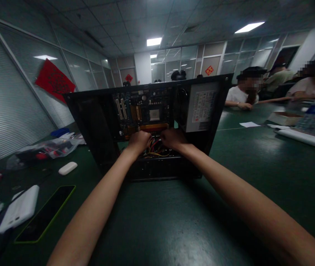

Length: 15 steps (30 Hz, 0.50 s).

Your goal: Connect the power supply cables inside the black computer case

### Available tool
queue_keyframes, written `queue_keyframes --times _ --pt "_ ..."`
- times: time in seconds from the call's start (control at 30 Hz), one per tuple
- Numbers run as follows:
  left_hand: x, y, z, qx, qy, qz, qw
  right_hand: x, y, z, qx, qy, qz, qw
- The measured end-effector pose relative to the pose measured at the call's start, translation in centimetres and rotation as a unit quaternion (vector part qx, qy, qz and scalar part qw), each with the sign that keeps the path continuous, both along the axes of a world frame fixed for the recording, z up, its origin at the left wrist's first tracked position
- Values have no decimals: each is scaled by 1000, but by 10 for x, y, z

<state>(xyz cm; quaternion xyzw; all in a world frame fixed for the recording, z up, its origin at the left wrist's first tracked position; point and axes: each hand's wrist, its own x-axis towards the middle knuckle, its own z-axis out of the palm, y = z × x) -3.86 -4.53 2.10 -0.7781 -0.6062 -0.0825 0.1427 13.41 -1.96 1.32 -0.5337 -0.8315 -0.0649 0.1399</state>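
Wires in open PC case btwn both hands, can't tell if gripping.

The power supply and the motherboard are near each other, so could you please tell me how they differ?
The power supply is pale grey; the motherboard is mostly dark. The power supply is boxy, whereas the motherboard is a flat board with slots. Both sit inside the black computer case.
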Motion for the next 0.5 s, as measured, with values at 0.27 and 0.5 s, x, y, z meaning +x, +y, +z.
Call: queue_keyframes --times 0.27,0.5 --pt "-9 6 -8 16 -114 -10 993 8 -4 -3 4 28 40 999" --pt "-22 -17 -7 38 -195 -24 980 16 -17 -2 -5 43 98 994"
